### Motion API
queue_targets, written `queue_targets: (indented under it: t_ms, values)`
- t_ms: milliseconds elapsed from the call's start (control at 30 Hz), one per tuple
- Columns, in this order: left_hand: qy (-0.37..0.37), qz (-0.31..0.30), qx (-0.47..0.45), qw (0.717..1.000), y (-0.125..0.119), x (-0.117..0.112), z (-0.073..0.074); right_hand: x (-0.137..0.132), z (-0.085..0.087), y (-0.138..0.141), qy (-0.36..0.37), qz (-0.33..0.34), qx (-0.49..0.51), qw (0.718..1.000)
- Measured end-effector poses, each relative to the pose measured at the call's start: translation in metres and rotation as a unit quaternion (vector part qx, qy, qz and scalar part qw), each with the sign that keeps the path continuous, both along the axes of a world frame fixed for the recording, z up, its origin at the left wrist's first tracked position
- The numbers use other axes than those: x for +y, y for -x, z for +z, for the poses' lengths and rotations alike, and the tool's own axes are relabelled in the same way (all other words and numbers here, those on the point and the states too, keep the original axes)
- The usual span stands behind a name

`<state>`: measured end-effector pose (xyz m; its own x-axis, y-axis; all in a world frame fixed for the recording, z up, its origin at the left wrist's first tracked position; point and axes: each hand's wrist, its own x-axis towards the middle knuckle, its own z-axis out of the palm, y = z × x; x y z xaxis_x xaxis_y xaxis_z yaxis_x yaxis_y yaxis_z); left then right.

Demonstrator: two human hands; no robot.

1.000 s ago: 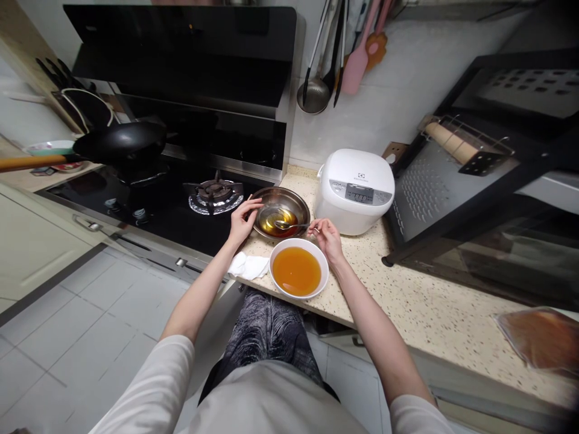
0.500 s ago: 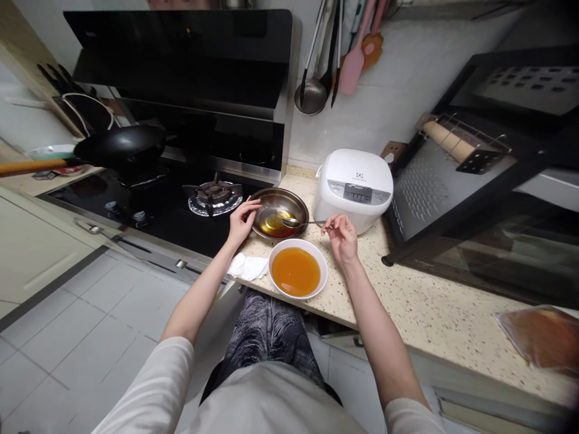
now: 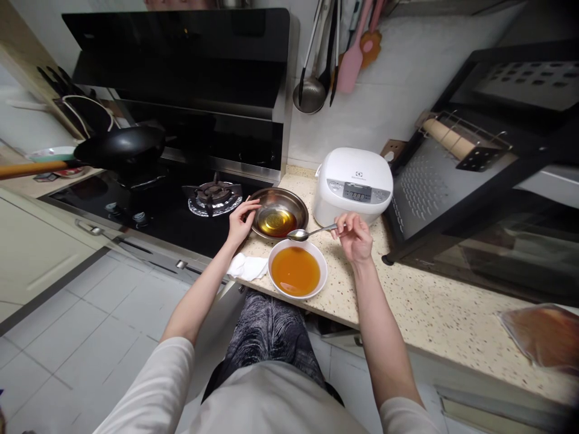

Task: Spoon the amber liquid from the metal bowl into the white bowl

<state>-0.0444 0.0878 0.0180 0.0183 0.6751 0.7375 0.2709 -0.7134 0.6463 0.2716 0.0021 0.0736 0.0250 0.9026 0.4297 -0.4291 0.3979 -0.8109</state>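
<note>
At the left rim of a shallow metal bowl [image 3: 298, 202], my left hand [image 3: 242, 222] pinches the edge with fingertips and thumb. Clear golden liquid [image 3: 277, 223] lies in the bottom of that bowl. My right hand [image 3: 355, 236] is closed on the handle end of a metal spoon [image 3: 299, 235]. The spoon's head hangs between the metal bowl's near rim and a white bowl [image 3: 322, 274]. Orange-brown liquid [image 3: 295, 271] nearly fills the white bowl, which stands close to the counter's front edge.
Behind my right hand stands a white rice cooker [image 3: 355, 187]. A crumpled white tissue [image 3: 248, 266] lies left of the white bowl. On the stove are a bare burner [image 3: 215, 198] and a black wok [image 3: 122, 147]. A flat package [image 3: 543, 334] lies far right.
My right hand has moved right and slightly toward me, carrying the spoon out from over the metal bowl's liquid to its near rim. The left hand stays in place.
</note>
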Motion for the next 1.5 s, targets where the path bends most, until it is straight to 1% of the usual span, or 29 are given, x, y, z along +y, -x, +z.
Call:
queue_targets:
  t_ms: [200,400,667,767,1000,1100,1233,1500]
  values:
    - [-0.001,-0.001,0.001,1.000,0.000,0.000,-0.001,-0.001,-0.002,0.000,-0.015,0.036,-0.056,0.998]
    - [-0.007,-0.004,0.002,1.000,0.000,0.000,-0.001,-0.004,-0.001,0.001,-0.051,0.057,-0.074,0.994]
    - [-0.002,0.002,0.006,1.000,0.000,0.000,0.000,-0.004,-0.001,0.001,-0.031,0.039,-0.080,0.996]
    - [-0.005,0.000,0.003,1.000,-0.001,0.000,0.001,-0.003,-0.002,0.001,-0.014,0.023,-0.078,0.997]
    - [-0.001,0.002,0.004,1.000,-0.001,0.000,0.000,0.004,-0.003,0.006,0.037,-0.018,-0.017,0.999]
    - [0.001,0.003,0.003,1.000,-0.001,-0.001,0.001,0.009,-0.008,0.010,0.055,-0.044,-0.001,0.998]
    - [0.002,0.001,0.003,1.000,-0.001,-0.001,0.001,0.016,-0.019,0.016,0.054,-0.064,0.008,0.996]
    - [-0.001,0.004,0.003,1.000,-0.001,0.000,0.000,0.023,-0.039,0.033,0.049,-0.065,-0.020,0.997]
